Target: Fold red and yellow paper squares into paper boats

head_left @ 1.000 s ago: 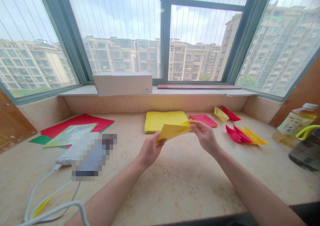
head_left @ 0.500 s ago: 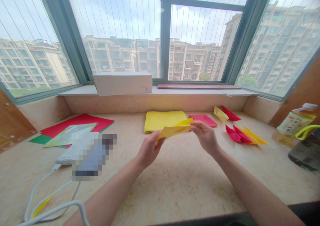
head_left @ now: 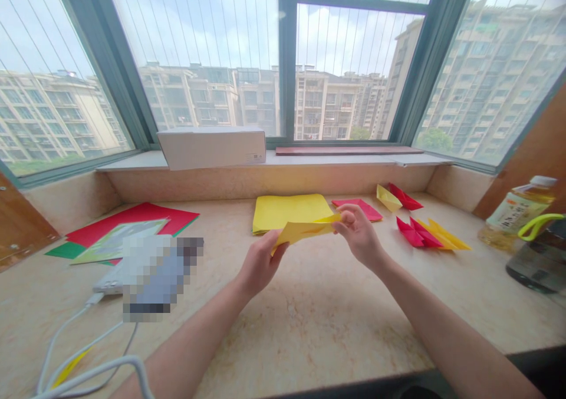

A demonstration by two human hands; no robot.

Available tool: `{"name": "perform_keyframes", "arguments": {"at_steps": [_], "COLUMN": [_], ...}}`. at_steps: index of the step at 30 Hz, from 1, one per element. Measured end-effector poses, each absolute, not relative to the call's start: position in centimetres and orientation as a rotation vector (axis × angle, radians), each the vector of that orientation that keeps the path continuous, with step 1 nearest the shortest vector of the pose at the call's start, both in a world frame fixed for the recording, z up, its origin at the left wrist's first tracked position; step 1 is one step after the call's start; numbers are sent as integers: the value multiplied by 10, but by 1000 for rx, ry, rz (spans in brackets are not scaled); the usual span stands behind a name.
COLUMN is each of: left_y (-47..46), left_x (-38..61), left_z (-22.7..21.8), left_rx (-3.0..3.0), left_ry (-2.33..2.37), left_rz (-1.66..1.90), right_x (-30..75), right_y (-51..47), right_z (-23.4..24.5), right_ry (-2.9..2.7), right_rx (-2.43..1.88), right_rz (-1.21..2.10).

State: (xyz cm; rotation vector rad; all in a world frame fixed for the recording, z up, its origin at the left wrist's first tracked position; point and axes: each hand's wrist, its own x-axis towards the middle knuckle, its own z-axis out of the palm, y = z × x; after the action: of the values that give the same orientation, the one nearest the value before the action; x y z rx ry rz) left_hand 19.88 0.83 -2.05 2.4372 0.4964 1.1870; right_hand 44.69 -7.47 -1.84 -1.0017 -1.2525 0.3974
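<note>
A folded piece of yellow paper [head_left: 305, 230] is held up above the counter between both hands. My left hand [head_left: 260, 263] pinches its left end, thumb on the near side. At the right end, the fingers of my right hand [head_left: 359, 234] grip a corner. Behind it lies a stack of yellow paper sheets [head_left: 287, 209], partly covered by the held piece. Just beyond my right hand is a flat pink-red folded paper [head_left: 365, 209]. Farther right stand folded paper boats: a pale yellow one [head_left: 388, 198], a red one [head_left: 404, 197], and pink-red [head_left: 415, 233] and yellow [head_left: 446, 236] pieces.
On the left lie red paper [head_left: 132, 222], a packet [head_left: 119, 241], a white device [head_left: 110, 280] with cables, and a blurred-out object [head_left: 159, 284]. A drink bottle [head_left: 515, 213] and a dark container [head_left: 539, 263] stand right. A white box [head_left: 212, 148] sits on the sill.
The view has shifted slightly. Both hands keep hold of the yellow paper, and my right fingers have shifted a little at its right end.
</note>
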Motion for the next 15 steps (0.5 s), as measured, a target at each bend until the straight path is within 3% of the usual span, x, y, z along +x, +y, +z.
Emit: {"name": "perform_keyframes", "arguments": {"at_steps": [5,10,15], "left_y": [2,-8,-10], "left_x": [202,206,208], "left_z": [-20,-17,-9], "left_rx": [2268,1887,1666], "left_ry": [526,534,608], "left_rz": [1026,756,730], "right_x": [449,450,450], "right_y": [-72,-78,-81], "right_z": [-23,-23,-19], "right_ry": [-1237,-1333,-1568], "right_rx": [-1110,-1222,-1214], "right_rz": [311,-25,-155]}}
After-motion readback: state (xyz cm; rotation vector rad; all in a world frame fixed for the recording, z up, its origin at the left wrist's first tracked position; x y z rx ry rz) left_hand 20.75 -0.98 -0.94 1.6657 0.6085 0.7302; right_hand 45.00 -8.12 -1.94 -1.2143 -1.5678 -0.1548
